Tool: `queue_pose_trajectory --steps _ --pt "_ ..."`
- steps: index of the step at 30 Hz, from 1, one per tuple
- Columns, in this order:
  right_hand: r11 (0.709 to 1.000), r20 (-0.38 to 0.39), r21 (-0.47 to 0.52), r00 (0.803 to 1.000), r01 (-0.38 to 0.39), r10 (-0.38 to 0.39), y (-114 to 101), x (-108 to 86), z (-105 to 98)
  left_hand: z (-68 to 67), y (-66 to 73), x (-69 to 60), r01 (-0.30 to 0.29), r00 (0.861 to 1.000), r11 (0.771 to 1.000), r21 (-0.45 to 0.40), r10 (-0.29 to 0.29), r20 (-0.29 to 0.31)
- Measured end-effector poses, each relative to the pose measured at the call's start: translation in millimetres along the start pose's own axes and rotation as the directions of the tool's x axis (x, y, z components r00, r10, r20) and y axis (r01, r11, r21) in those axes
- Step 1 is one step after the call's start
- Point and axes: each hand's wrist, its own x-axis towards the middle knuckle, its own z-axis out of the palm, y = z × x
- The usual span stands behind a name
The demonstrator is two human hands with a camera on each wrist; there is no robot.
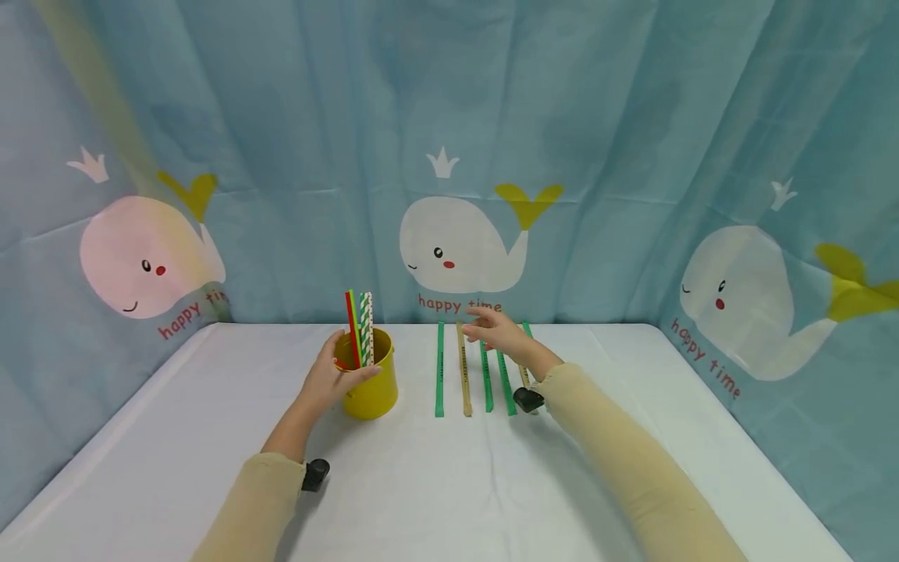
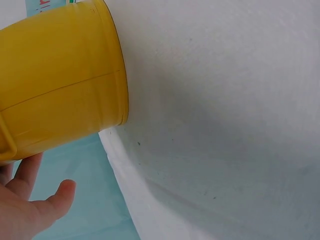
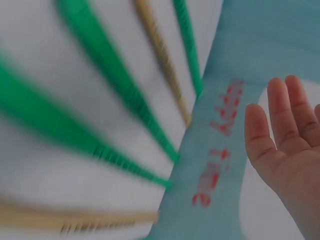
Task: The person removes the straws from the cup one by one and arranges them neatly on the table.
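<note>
Nearest are the two pale yellow sleeves (image 1: 632, 460), with a small black device (image 1: 316, 474) at the left wrist and another black device (image 1: 528, 400) at the right, over the white table (image 1: 421, 484). Further in, the left hand (image 1: 330, 378) has its grip round the near-left side of a yellow bucket (image 1: 372, 396), thumb along the front and other fingers on the outer side; the bucket stands upright on the table, left of centre. Inside it a red stick (image 1: 351, 332), a light green stick (image 1: 356, 320) and patterned sticks (image 1: 366, 336) stand above the rim. To the right, a row of green strips (image 1: 440, 371) and tan strips (image 1: 464, 375), printed with dark marks, runs lengthwise away from the person. Over their far part hangs the right hand (image 1: 500, 334), its grip relaxed and holding nothing. Behind everything falls a blue curtain (image 1: 309, 117) with white whales (image 1: 463, 242) and red "happy time" lettering (image 1: 438, 303)
</note>
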Motion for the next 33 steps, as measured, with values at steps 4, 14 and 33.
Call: queue_pose_trajectory --steps 4,14,33 --pt "0.999 0.012 0.04 1.0 0.012 -0.013 -10 14.3 21 -0.1 -1.8 -0.6 0.005 1.0 1.0 -0.012 -0.005 0.0" --pt "0.997 0.05 0.078 0.998 0.023 -0.027 -40 44.0 73 1.1 -0.2 -1.0 0.0 1.0 1.0 -0.014 0.0 -0.003" --pt "0.98 -0.137 0.188 0.987 -0.06 0.087 -74 83.6 142 1.4 2.0 -3.5 0.015 1.0 0.999 -0.04 -0.016 -0.02"
